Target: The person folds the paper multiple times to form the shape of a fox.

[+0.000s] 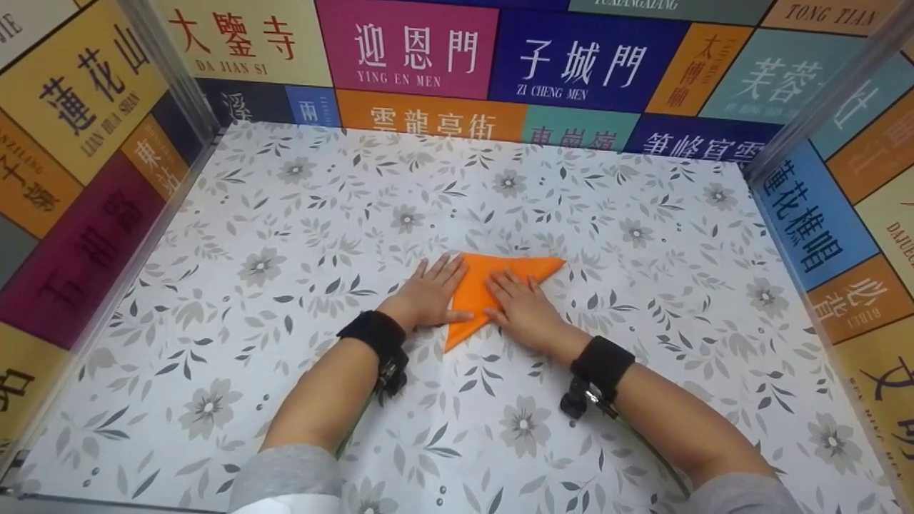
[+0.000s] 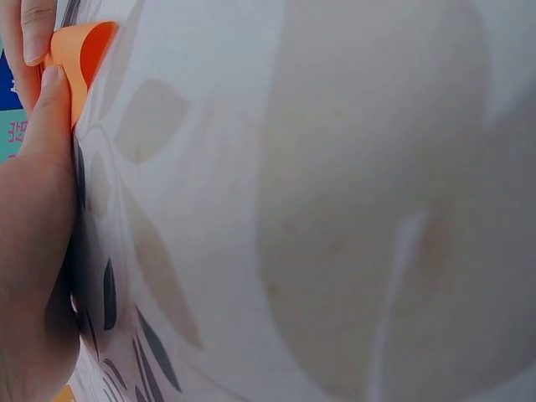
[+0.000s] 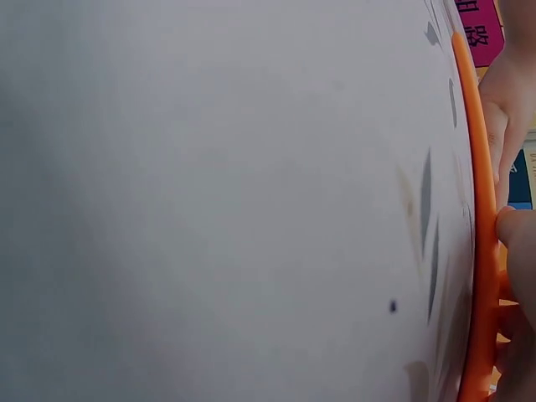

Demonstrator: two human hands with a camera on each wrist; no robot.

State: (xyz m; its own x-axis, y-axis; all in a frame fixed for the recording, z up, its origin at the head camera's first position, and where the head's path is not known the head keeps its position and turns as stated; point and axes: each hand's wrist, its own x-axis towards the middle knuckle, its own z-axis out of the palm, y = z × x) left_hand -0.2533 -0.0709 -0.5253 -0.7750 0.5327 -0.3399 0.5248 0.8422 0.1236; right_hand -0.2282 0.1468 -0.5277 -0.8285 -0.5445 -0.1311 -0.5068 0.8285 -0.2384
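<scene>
Head view: left grip [image 1: 430,291] and right grip [image 1: 527,311] — both spread — rest on orange paper [image 1: 476,282].

The counter [image 1: 714,307] spreads well out to both sides of the grips, topped with a white sheet [image 1: 321,200] printed with gray flowers and leaves. Directly on it lies a folded piece of orange paper [image 1: 475,282], under the fingers of the left grip [image 1: 428,293] and the right grip [image 1: 525,307]. One pointed corner reaches nearward between the grips, another just beyond the right grip. Beside the left thumb the paper seems to curl upward, though that view is cramped.
</scene>
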